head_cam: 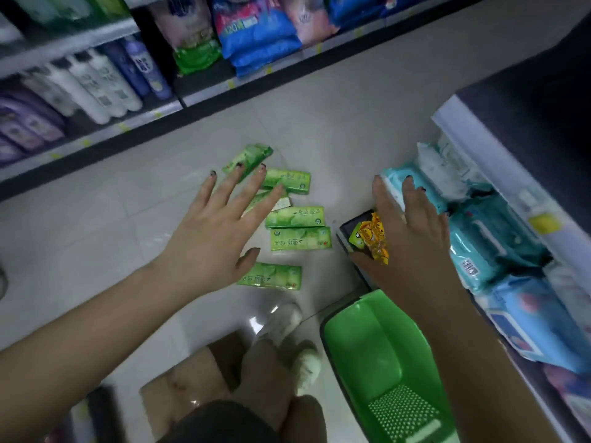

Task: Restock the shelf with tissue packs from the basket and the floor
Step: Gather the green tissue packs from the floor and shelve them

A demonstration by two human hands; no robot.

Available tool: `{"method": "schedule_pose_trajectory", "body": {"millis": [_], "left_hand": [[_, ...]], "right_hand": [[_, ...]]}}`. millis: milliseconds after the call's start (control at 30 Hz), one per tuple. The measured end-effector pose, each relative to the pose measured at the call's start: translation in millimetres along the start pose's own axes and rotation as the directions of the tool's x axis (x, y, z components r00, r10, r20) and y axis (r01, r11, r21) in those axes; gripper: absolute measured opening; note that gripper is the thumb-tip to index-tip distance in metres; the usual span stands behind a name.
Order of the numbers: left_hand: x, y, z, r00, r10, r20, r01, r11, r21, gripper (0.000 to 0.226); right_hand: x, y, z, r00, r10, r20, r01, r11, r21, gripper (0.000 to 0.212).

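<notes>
Several small green tissue packs [297, 238] lie scattered on the pale tiled floor in the middle of the view. My left hand [220, 231] hovers over them, fingers spread, holding nothing. My right hand [409, 231] lies flat on a teal wipes pack [412, 187] at the front of the right shelf [499, 155]; whether it grips the pack is unclear. Just left of that hand sits an orange-yellow snack pack [374, 238] on a dark box. The green basket [383, 362] stands on the floor below my right forearm and looks empty.
The right shelf holds more teal and blue wipes packs [492, 241]. Across the aisle, shelves carry white and purple bottles [96, 87] and large blue and pink bags [256, 30]. My legs and light shoes [287, 324] are at the bottom centre.
</notes>
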State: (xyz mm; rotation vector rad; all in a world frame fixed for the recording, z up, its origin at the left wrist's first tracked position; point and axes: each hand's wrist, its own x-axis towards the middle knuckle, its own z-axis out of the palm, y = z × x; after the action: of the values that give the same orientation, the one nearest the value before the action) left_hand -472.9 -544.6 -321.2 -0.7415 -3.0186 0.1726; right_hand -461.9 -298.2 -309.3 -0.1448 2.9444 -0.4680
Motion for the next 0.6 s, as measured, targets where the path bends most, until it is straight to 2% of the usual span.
{"method": "schedule_pose_trajectory", "body": {"millis": [300,467,600], "left_hand": [[-38,-5,-120,0.988,-0.154,0.005,0.154,0.987,-0.053,0.093],[-57,0,-145,0.966,-0.257,0.006,0.256,0.960,-0.112,0.089],[-64,10,-151,0.963,-0.265,0.036,0.268,0.956,-0.123,0.090]], "right_hand": [[-30,-49,-77,0.997,-0.058,0.048,0.059,0.998,-0.021,0.093],[-42,-54,-95,0.995,-0.090,0.045,0.089,0.996,0.007,0.092],[-41,-58,-105,0.991,-0.122,0.047,0.123,0.992,-0.021,0.092]]}}
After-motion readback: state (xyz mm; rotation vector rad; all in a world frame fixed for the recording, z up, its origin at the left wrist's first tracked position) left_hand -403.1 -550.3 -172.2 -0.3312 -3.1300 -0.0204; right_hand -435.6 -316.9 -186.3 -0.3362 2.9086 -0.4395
